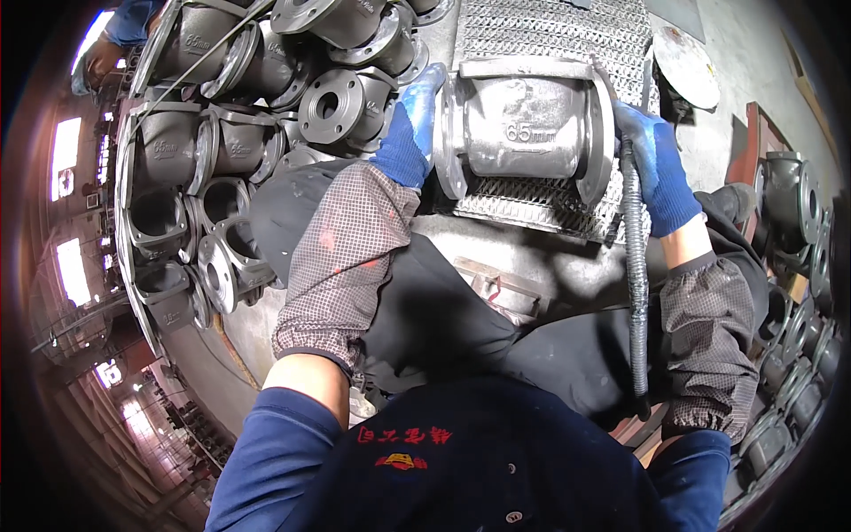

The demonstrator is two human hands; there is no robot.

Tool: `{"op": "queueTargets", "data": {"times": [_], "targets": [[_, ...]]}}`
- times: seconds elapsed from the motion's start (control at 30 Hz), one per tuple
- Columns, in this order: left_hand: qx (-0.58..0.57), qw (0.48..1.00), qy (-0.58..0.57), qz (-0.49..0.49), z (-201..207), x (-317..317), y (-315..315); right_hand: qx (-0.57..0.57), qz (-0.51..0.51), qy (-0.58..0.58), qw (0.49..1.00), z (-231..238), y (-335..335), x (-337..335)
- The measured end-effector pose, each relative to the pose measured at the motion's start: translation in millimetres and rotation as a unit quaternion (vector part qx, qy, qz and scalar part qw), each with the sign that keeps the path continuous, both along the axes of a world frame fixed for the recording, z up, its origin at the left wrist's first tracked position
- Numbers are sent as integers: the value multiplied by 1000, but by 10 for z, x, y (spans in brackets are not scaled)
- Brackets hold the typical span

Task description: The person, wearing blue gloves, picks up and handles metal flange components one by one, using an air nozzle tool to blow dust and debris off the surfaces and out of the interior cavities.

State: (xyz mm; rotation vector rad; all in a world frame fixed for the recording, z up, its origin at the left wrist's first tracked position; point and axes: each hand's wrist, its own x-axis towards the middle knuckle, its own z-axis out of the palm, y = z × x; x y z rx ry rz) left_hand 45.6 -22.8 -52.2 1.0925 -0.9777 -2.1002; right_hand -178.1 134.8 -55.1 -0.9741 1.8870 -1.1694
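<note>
A grey cast-metal valve body [527,129] with a round flange at each end lies across a metal mesh mat [554,27]. My left hand [412,124], in a blue glove, grips its left flange, thumb and fingers partly behind the rim. My right hand [651,160], gloved likewise, is closed beside the right flange. From that hand a long ribbed metal rod [636,284] runs down toward my right thigh. The rod's upper end is hidden at the glove and flange. Just how the right fingers wrap is partly hidden.
Many similar valve bodies [239,142] are stacked at the left, close to my left arm. More castings [789,204] stand along the right. A round pale disc [687,66] sits beyond my right hand. At upper left, another person's arm [106,58] shows.
</note>
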Motion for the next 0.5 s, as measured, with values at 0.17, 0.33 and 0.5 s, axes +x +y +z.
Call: {"op": "queueTargets", "data": {"times": [0.17, 0.33, 0.5], "targets": [[-25, 999, 4, -47, -98, 111, 11, -60, -148, -37, 986, 664, 212, 351], [10, 998, 25, -57, -139, 68, -9, 4, 55, -158, 986, 828, 394, 894], [2, 999, 16, -38, -226, 103, -11, 70, 132, -65, 987, 679, 40, 933]]}}
